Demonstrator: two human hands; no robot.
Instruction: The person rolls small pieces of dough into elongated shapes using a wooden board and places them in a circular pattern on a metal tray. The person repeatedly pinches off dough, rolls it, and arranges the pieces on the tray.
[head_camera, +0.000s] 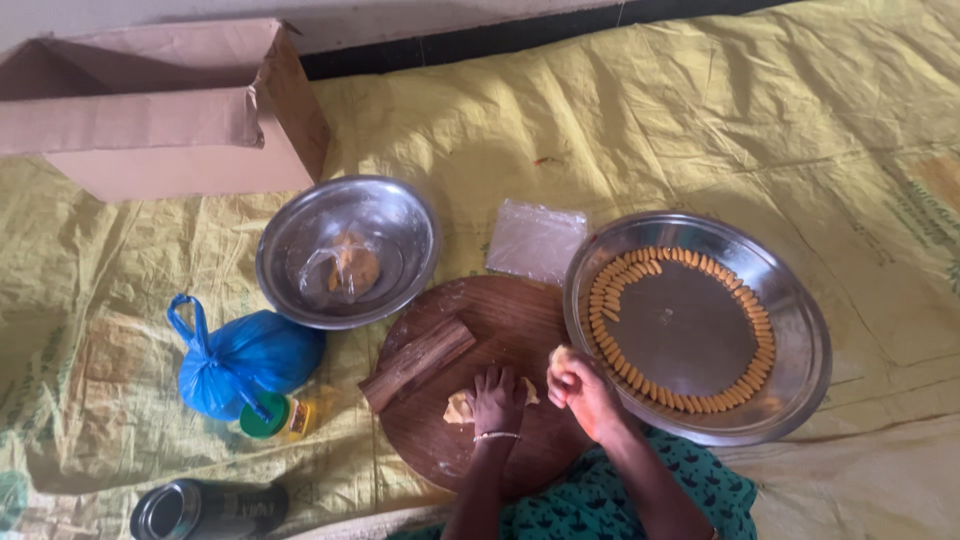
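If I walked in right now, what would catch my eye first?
Probably the big steel tray on the right, with small orange dough pieces ringing its inside. Next, the round wooden board in the middle, where the left hand presses dough and the right hand pinches a piece.

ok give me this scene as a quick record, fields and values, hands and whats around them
left hand: pressing pale dough on the round wooden board
right hand: closed on a small dough piece, at the steel tray rim
tray contents: ring of small orange pieces along the inner edge
on board: wooden block
steel bowl: holds a bagged dough lump
nearby: blue bag, cardboard box, yellow sheet
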